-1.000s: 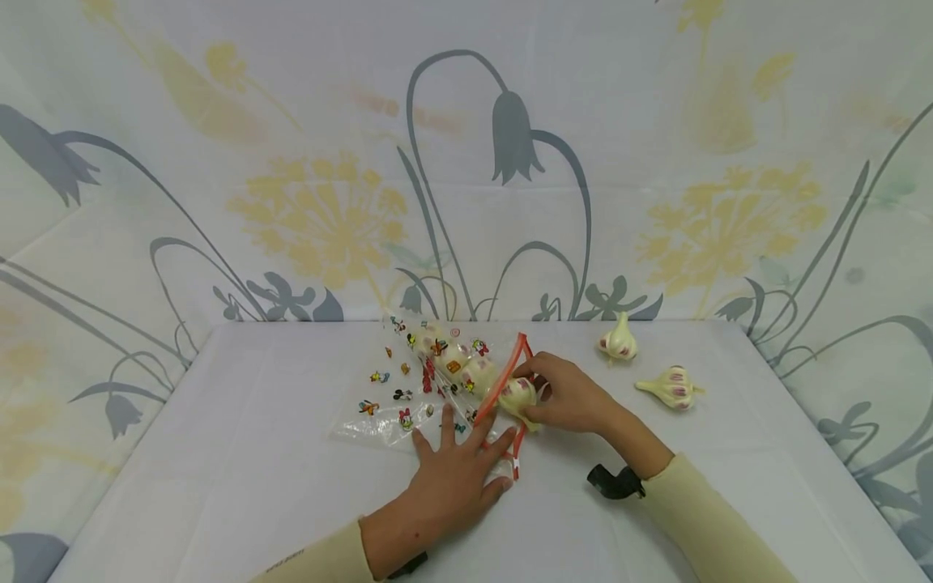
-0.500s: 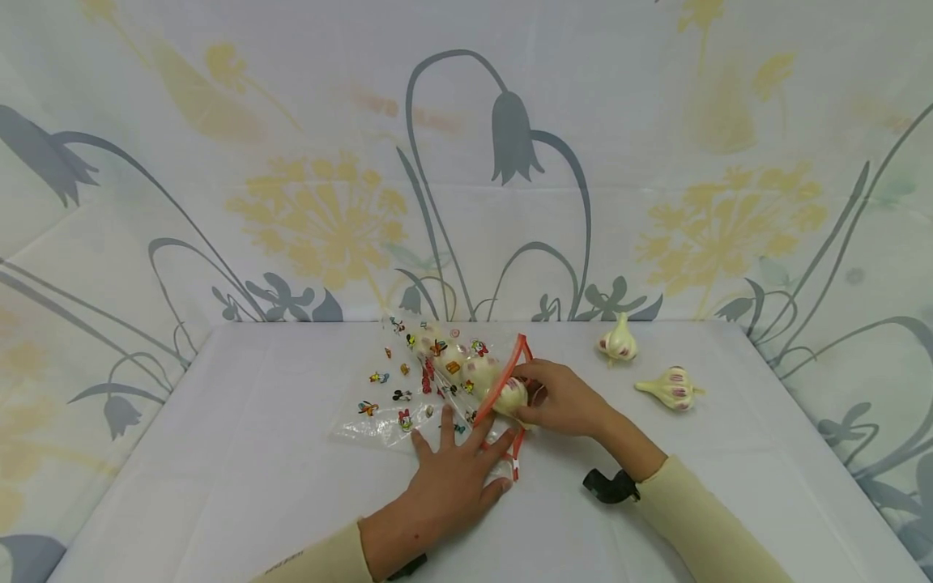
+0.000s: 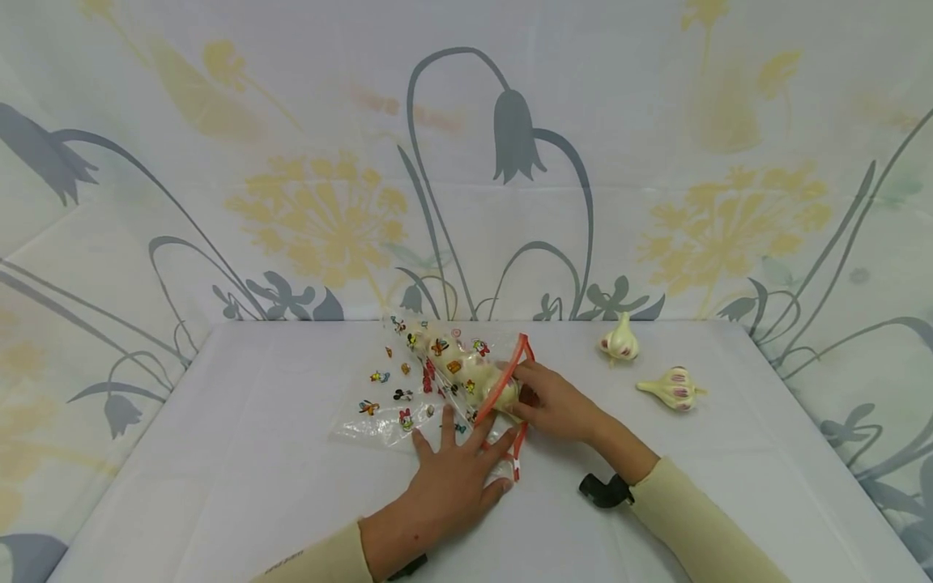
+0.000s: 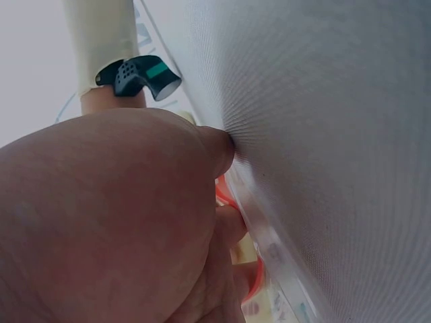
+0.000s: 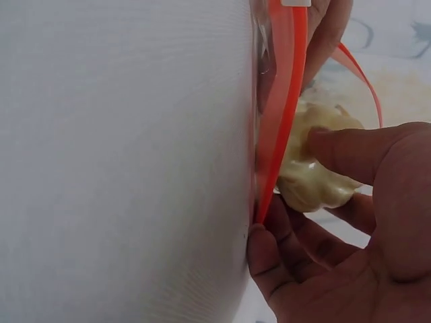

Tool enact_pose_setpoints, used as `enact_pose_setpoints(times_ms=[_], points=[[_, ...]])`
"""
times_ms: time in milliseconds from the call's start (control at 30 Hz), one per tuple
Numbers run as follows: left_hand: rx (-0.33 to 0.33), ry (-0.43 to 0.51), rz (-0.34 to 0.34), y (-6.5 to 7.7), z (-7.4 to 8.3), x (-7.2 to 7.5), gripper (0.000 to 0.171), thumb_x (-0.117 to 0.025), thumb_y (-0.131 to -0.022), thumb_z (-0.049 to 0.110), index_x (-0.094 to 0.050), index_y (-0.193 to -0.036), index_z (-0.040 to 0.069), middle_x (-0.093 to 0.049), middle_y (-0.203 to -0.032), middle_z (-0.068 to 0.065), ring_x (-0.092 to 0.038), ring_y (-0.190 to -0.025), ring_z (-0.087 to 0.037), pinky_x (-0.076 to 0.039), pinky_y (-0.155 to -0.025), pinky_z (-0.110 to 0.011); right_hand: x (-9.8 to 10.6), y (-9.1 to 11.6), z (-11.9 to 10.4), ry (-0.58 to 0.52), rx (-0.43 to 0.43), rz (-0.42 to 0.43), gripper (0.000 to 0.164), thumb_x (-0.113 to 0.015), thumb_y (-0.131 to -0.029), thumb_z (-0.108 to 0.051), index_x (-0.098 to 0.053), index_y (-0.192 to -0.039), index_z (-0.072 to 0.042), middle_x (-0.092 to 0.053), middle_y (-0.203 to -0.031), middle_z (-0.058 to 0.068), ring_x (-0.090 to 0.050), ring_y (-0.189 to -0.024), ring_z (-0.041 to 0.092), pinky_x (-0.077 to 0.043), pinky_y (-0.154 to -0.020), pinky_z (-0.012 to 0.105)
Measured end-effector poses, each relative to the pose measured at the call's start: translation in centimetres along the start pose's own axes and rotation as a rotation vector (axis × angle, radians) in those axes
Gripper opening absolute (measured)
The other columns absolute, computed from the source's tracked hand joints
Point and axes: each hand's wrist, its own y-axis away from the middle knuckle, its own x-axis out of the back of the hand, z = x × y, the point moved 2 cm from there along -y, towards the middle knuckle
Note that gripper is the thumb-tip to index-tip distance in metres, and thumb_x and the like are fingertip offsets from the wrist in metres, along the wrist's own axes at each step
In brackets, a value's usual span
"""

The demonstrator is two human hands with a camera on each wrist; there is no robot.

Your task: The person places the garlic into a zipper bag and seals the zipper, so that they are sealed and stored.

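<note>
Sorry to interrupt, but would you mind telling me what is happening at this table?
A person is putting garlic bulbs into a clear zip bag printed with cartoon figures. The left hand presses the bag flat against the table, while the right hand pushes one bulb through the red-edged opening. Two more bulbs lie loose on the right.

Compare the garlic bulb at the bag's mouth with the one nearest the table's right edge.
The garlic bulb at the bag's mouth is held by the right hand, half hidden; the bulb near the right edge lies free, untouched, in full view. Both are pale cream.
</note>
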Motion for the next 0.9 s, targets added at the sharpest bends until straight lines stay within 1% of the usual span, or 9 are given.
enact_pose_setpoints(times_ms=[67, 200, 400, 567, 800, 900], points=[[0.000, -0.006, 0.004, 0.0, 0.0, 0.0, 0.064, -0.051, -0.105, 0.061, -0.039, -0.165, 0.039, -0.036, -0.172, 0.002, -0.029, -0.149, -0.062, -0.036, -0.096, -0.088, -0.1, -0.1, 0.0, 0.005, 0.004, 0.001, 0.045, -0.073, -0.099, -0.010, -0.061, -0.142, -0.006, -0.062, -0.118, 0.004, -0.058, -0.095, 0.019, -0.052, -0.081, 0.033], [-0.001, 0.000, -0.001, -0.1, 0.0, 0.0, 0.065, -0.051, -0.105, 0.062, -0.039, -0.164, 0.040, -0.035, -0.172, 0.003, -0.029, -0.150, -0.062, -0.036, -0.096, -0.088, -0.1, -0.1, 0.7, -0.018, 0.001, -0.008, 0.041, -0.073, -0.100, -0.012, -0.062, -0.140, -0.008, -0.061, -0.116, 0.003, -0.057, -0.095, 0.019, -0.052, -0.082, 0.033], [-0.002, 0.014, 0.000, -0.3, 0.0, 0.1, 0.064, -0.053, -0.104, 0.062, -0.042, -0.163, 0.040, -0.037, -0.171, 0.001, -0.029, -0.150, -0.062, -0.036, -0.096, -0.088, -0.2, -0.3, 2.0, -0.110, -0.012, -0.017, 0.036, -0.074, -0.100, -0.013, -0.065, -0.135, -0.009, -0.060, -0.110, 0.002, -0.057, -0.092, 0.017, -0.051, -0.080, 0.030], [-0.001, 0.011, 0.006, -0.1, 0.0, 0.3, 0.063, -0.055, -0.104, 0.061, -0.044, -0.162, 0.039, -0.039, -0.170, 0.001, -0.030, -0.149, -0.062, -0.036, -0.095, -0.088, -0.2, -0.4, 2.3, -0.179, -0.029, -0.022, 0.030, -0.075, -0.100, -0.016, -0.066, -0.128, -0.009, -0.059, -0.108, 0.003, -0.056, -0.092, 0.019, -0.049, -0.078, 0.030], [-0.009, 0.013, 0.013, 0.1, 0.0, 0.3, 0.064, -0.055, -0.104, 0.060, -0.043, -0.163, 0.039, -0.038, -0.171, 0.002, -0.030, -0.150, -0.062, -0.036, -0.095, -0.089, -0.3, -0.5, 1.5, -0.132, -0.056, 0.001, 0.030, -0.079, -0.096, -0.015, -0.067, -0.122, -0.008, -0.063, -0.095, 0.001, -0.058, -0.082, 0.014, -0.051, -0.072, 0.028], [-0.009, 0.002, 0.011, 0.0, -0.1, 0.3, 0.064, -0.054, -0.104, 0.060, -0.042, -0.163, 0.040, -0.038, -0.171, 0.002, -0.030, -0.150, -0.061, -0.036, -0.096, -0.088, 0.2, -0.6, 1.1, -0.107, -0.071, 0.006, 0.031, -0.080, -0.095, -0.016, -0.068, -0.121, -0.005, -0.069, -0.097, 0.000, -0.063, -0.083, 0.012, -0.054, -0.074, 0.029]])
